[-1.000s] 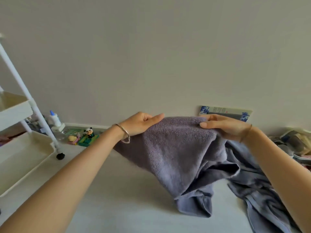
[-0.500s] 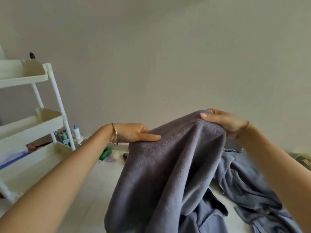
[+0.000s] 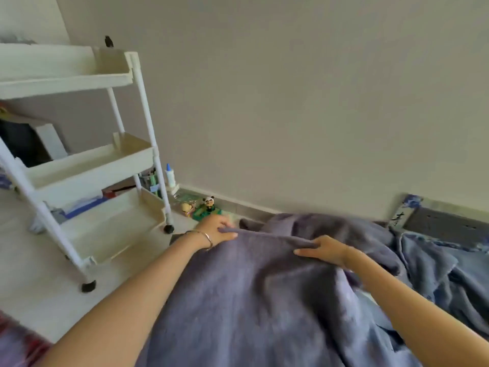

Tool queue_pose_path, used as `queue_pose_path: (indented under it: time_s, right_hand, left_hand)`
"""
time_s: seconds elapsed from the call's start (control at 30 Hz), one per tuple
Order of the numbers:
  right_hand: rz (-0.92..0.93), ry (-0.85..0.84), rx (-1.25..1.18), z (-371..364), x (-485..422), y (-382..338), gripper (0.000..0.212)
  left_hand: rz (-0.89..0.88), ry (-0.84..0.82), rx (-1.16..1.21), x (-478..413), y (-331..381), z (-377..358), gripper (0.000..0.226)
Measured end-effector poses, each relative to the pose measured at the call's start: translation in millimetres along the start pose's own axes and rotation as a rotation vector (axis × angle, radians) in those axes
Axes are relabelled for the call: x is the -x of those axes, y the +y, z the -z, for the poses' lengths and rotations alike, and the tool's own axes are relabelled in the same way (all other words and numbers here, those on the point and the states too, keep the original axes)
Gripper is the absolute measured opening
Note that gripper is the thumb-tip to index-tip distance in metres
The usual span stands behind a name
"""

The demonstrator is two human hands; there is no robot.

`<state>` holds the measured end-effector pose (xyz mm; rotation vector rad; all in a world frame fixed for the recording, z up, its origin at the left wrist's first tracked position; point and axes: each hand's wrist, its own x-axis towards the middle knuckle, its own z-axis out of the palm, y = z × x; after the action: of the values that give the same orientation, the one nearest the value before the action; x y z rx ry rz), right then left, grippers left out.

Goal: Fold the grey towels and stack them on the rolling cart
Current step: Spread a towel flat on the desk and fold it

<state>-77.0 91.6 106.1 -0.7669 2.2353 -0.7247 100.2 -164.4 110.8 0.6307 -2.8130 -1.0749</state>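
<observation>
A grey towel (image 3: 251, 300) spreads low over the floor in front of me, blurred by motion. My left hand (image 3: 215, 229), with a bangle on the wrist, grips its far left edge. My right hand (image 3: 321, 251) pinches the far edge further right. More grey-blue towels (image 3: 434, 263) lie crumpled to the right, partly under the held towel. The white three-tier rolling cart (image 3: 87, 165) stands at the left, close beside the towel; no towel shows in its visible trays.
Small toys, among them a panda figure (image 3: 209, 202), and a white bottle with a blue cap (image 3: 169, 176) sit along the wall behind the cart. A blue-patterned flat item (image 3: 407, 210) leans at the wall on the right. Red fabric (image 3: 16, 340) shows at bottom left.
Both hands have dropped from chest height toward the floor with the towel, which now lies spread low. The view has tilted down and left, showing more of the cart.
</observation>
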Motion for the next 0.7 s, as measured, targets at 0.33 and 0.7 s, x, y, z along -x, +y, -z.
queue_pose_path:
  time_s: [0.33, 0.7]
  right_hand:
    - [0.083, 0.393, 0.653, -99.0, -70.0, 25.3, 0.043]
    - [0.302, 0.050, 0.602, -236.3, -114.8, 3.4, 0.107]
  left_hand:
    - [0.354, 0.119, -0.299, 26.6, -140.0, -100.1, 0.060]
    - [0.309, 0.035, -0.467, 38.9, -174.4, -141.9, 0.067]
